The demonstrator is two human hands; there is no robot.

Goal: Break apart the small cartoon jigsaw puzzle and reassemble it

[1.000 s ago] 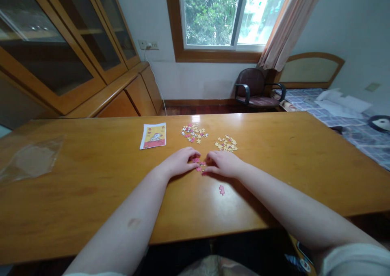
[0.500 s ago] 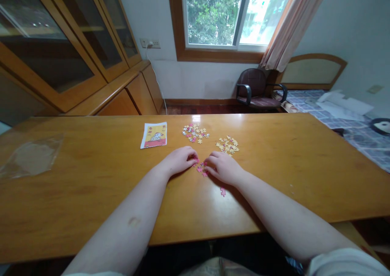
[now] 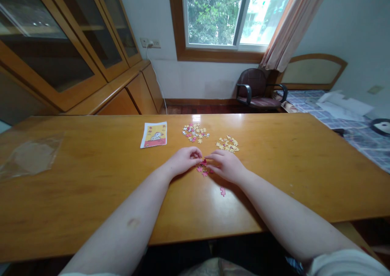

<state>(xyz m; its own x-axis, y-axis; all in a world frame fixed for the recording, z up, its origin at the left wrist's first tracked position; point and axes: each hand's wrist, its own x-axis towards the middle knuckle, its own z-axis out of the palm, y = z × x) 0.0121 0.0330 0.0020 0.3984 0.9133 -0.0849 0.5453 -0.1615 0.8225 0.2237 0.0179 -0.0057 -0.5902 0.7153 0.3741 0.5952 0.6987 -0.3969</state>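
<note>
My left hand (image 3: pixel 188 161) is pinched on a pink jigsaw puzzle piece (image 3: pixel 204 161), which juts from the fingertips toward the right. Facing it, my right hand (image 3: pixel 228 164) has its thumb and fingers parted around that piece; I see nothing held in it. Under and between the hands lie a few more pink pieces (image 3: pixel 204 173), partly covered by the right fingers. One pink piece (image 3: pixel 223 192) rests alone nearer the front edge. A heap of yellow pieces (image 3: pixel 228 143) lies just beyond my right hand, and a mixed heap (image 3: pixel 195 132) sits farther back.
A picture card (image 3: pixel 154 134) lies left of the mixed heap. At the far left is a clear plastic bag (image 3: pixel 32 157) on the wooden table (image 3: pixel 100 178). Beyond the table stand a glass-door cabinet (image 3: pixel 100 67), an armchair (image 3: pixel 255 87) and a bed (image 3: pixel 350 126).
My left hand has shifted slightly right, bringing the pink piece toward my right hand. The right fingers have lifted and parted from the small pink group.
</note>
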